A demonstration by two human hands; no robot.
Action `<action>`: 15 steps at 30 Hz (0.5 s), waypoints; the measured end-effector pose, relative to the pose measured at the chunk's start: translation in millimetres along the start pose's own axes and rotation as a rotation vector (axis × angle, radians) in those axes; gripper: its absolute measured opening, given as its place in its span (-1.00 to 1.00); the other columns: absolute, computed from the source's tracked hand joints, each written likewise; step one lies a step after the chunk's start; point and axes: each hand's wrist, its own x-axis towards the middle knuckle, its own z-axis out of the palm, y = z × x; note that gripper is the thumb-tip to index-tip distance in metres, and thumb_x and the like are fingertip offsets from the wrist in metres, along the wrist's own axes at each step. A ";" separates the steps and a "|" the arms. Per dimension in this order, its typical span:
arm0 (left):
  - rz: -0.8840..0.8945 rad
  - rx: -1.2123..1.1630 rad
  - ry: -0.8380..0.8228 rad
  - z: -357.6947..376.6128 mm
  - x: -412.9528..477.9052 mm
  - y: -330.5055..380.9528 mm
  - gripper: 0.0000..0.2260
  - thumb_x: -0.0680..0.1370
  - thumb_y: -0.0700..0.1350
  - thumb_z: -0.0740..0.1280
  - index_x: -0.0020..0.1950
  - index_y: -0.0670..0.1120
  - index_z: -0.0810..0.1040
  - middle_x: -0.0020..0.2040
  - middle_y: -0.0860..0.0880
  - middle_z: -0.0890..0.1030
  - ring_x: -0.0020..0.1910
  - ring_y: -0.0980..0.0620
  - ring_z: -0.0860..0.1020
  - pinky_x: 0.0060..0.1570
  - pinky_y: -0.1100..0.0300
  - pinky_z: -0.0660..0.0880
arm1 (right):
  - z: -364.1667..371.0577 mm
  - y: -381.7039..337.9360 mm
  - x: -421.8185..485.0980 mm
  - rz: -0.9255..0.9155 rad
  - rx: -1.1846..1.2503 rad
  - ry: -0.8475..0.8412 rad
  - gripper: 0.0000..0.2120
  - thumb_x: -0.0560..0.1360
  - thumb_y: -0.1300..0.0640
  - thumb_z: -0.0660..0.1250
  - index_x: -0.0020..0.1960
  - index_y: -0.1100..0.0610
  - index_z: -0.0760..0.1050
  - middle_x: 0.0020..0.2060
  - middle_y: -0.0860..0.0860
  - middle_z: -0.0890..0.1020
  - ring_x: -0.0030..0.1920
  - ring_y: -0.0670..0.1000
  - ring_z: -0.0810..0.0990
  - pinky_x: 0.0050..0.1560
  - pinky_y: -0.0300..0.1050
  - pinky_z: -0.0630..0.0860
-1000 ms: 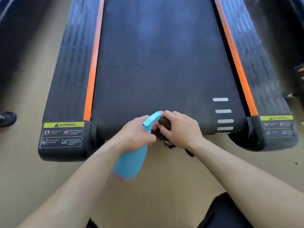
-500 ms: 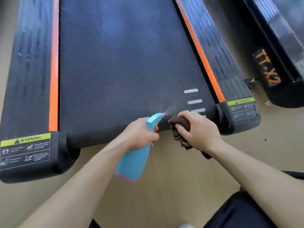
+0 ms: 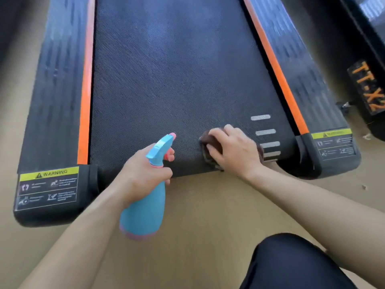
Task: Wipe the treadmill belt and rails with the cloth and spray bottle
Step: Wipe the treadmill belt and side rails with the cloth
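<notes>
Left hand: the left hand [image 3: 143, 176] is wrapped round the neck of the spray bottle [image 3: 143, 211], with one finger in front of the trigger.
Spray bottle: blue with pink trim; its nozzle points up and away over the belt [image 3: 170, 80], and its body hangs below the grip, over the floor [image 3: 208, 205].
Right hand: the right hand [image 3: 235, 151] lies on top of the cloth [image 3: 206, 142], fingers bent over it and holding it down on the belt.
Cloth: dark brown and bunched; mostly hidden under the hand, showing past the fingertips and at the near belt edge.
Between the hands: a bare patch of belt; the hands do not touch.
Beside the cloth: white stripes [image 3: 265, 132] printed on the belt, just right of the right hand.
Rails: the left rail [image 3: 56, 80] is well to the left of the bottle; the right rail [image 3: 302, 69] is beyond the stripes; each has an orange strip on its inner edge.
End caps: a warning label [image 3: 49, 187] sits left of the left hand; a similar, blurred one is at the far right.
Far right: another machine [image 3: 366, 88] with orange lettering.
Nearest: a dark-clad knee [image 3: 291, 263] under the right forearm.
</notes>
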 end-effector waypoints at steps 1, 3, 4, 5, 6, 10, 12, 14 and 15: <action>0.002 -0.025 0.020 -1.5 0.4 0.6 -0.49 0.39 -0.24 0.40 0.21 0.26 0.61 0.08 0.16 0.70 -0.21 0.00 0.74 0.03 0.09 0.58 | -0.4 -4.0 -19.2 -0.098 0.020 -0.021 -0.70 0.53 -0.20 0.24 0.14 -0.05 0.50 -0.08 0.02 0.49 -0.09 0.15 0.53 -0.30 0.01 0.55; 0.009 -0.041 0.042 -1.5 5.0 1.2 -0.48 0.40 -0.25 0.40 0.20 0.30 0.61 0.05 0.17 0.70 -0.21 0.03 0.73 -0.03 0.16 0.56 | -2.7 4.6 -18.0 -0.205 0.000 -0.018 -0.69 0.53 -0.22 0.23 0.13 -0.06 0.53 -0.12 0.01 0.51 -0.13 0.14 0.56 -0.36 -0.02 0.53; 0.013 -0.043 0.053 -0.3 7.5 2.4 -0.53 0.37 -0.21 0.41 0.17 0.26 0.62 0.03 0.16 0.70 -0.22 0.05 0.73 -0.05 0.17 0.56 | -2.9 10.8 -2.2 -0.167 -0.022 -0.018 -0.70 0.53 -0.22 0.23 0.12 -0.08 0.54 -0.11 0.01 0.53 -0.11 0.15 0.58 -0.33 -0.01 0.53; 0.013 -0.060 0.062 0.7 9.3 4.1 -0.56 0.36 -0.21 0.41 0.13 0.22 0.63 0.04 0.15 0.70 -0.22 0.06 0.73 -0.07 0.18 0.56 | -2.1 15.4 18.3 -0.074 -0.032 -0.006 -0.72 0.54 -0.22 0.23 0.11 -0.09 0.53 -0.08 0.02 0.55 -0.06 0.17 0.59 -0.25 0.00 0.53; 0.009 -0.083 0.065 2.1 10.4 5.3 -0.58 0.39 -0.24 0.41 0.12 0.21 0.63 0.05 0.14 0.70 -0.23 0.04 0.73 -0.10 0.23 0.56 | -0.4 24.1 43.1 0.038 -0.034 0.010 -0.72 0.55 -0.21 0.23 0.13 -0.08 0.51 -0.04 0.03 0.56 -0.01 0.19 0.59 -0.16 0.02 0.52; 0.012 -0.094 0.056 9.7 11.4 5.7 -0.61 0.44 -0.32 0.38 0.10 0.14 0.64 0.07 0.14 0.70 -0.29 0.09 0.71 -0.30 0.46 0.48 | -1.0 47.5 89.1 0.313 0.015 0.030 -0.72 0.58 -0.19 0.22 0.16 -0.04 0.46 0.06 0.10 0.56 0.09 0.27 0.56 -0.02 0.08 0.47; 0.013 -0.103 0.048 11.3 10.7 7.6 -0.63 0.41 -0.28 0.40 0.08 0.13 0.64 0.06 0.15 0.70 -0.29 0.10 0.70 -0.28 0.44 0.49 | 1.0 31.0 60.0 0.217 -0.019 0.045 -0.74 0.57 -0.19 0.23 0.14 -0.05 0.45 0.02 0.08 0.54 0.05 0.24 0.55 -0.10 0.05 0.48; 0.020 -0.107 0.037 11.3 9.9 7.7 -0.59 0.31 -0.17 0.39 0.11 0.17 0.63 0.05 0.15 0.69 -0.27 0.08 0.72 -0.19 0.34 0.52 | -0.6 11.6 17.9 0.069 0.006 0.029 -0.75 0.55 -0.21 0.22 0.11 -0.08 0.45 -0.05 0.03 0.52 -0.02 0.18 0.56 -0.21 0.01 0.51; 0.015 -0.115 0.036 11.2 9.6 7.4 -0.55 0.27 -0.13 0.36 0.12 0.20 0.63 0.05 0.15 0.69 -0.26 0.04 0.74 -0.16 0.29 0.52 | -3.9 7.6 2.2 0.018 0.023 0.013 -0.74 0.54 -0.23 0.20 0.10 -0.09 0.45 -0.08 0.01 0.51 -0.04 0.17 0.57 -0.26 0.00 0.54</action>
